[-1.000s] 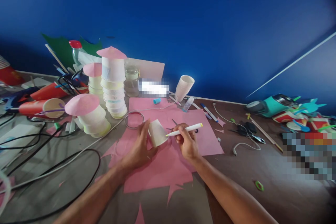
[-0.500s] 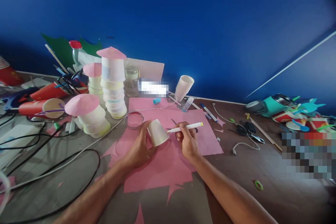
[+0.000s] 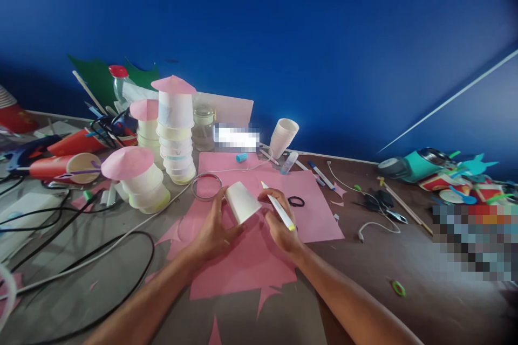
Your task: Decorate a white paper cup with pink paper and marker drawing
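Note:
A white paper cup [image 3: 242, 203] lies tilted in my left hand [image 3: 216, 229], whose thumb and fingers are closed around its left side. My right hand [image 3: 281, 221] grips a white marker [image 3: 280, 209] with yellow ends; its uncapped tip points up and left, near the cup's rim. The fingertips of that hand are close to the cup, and I cannot tell whether they touch it. Pink paper [image 3: 251, 275] spreads beneath both hands. A black ring-shaped band [image 3: 296, 201] lies on the paper right of my right hand.
Stacked cup towers with pink cone roofs [image 3: 174, 85] stand at left. A nested cup stack [image 3: 283, 137], a glass jar [image 3: 204, 126] and a glue bottle [image 3: 289, 163] are behind. Cables [image 3: 133, 232] cross the left side; keys [image 3: 396, 215] and a teal tumbler [image 3: 429, 164] lie right.
The marker has swung in my right hand, its tip turning from the cup's rim to up and left. The cup has tilted slightly in my left hand.

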`<state>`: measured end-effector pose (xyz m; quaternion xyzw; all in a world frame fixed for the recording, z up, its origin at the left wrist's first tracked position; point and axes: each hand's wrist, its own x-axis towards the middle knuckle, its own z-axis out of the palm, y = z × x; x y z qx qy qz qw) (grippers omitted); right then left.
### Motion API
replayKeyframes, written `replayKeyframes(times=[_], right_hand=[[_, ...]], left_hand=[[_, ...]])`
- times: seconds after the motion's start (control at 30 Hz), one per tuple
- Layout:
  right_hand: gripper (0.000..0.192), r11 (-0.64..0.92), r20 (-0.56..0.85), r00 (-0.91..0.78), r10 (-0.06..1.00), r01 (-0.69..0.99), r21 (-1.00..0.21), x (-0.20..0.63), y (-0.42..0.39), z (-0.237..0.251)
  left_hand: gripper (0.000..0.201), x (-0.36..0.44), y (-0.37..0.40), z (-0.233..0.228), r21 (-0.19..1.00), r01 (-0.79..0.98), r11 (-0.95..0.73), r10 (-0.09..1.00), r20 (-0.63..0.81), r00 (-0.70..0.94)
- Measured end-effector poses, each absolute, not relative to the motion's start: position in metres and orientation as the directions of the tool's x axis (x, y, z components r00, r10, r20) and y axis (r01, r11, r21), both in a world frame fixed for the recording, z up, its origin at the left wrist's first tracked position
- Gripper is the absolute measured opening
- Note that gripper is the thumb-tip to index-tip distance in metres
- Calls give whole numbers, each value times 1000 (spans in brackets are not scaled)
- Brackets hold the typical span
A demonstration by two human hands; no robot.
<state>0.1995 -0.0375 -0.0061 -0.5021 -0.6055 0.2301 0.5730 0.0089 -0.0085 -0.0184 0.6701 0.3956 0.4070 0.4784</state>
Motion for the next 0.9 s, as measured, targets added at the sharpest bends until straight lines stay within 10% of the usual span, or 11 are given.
replayKeyframes(times=[0.5,0.9], right_hand=[[39,631,777,-142,613,680,-374,203,-37,-7],[31,644,775,-246,582,721,-254,198,-43,-8]], left_hand=[[102,2,-11,-17,900,281,-334,857,165,489],[96,9,-13,-19,874,376,-308,911,156,383]])
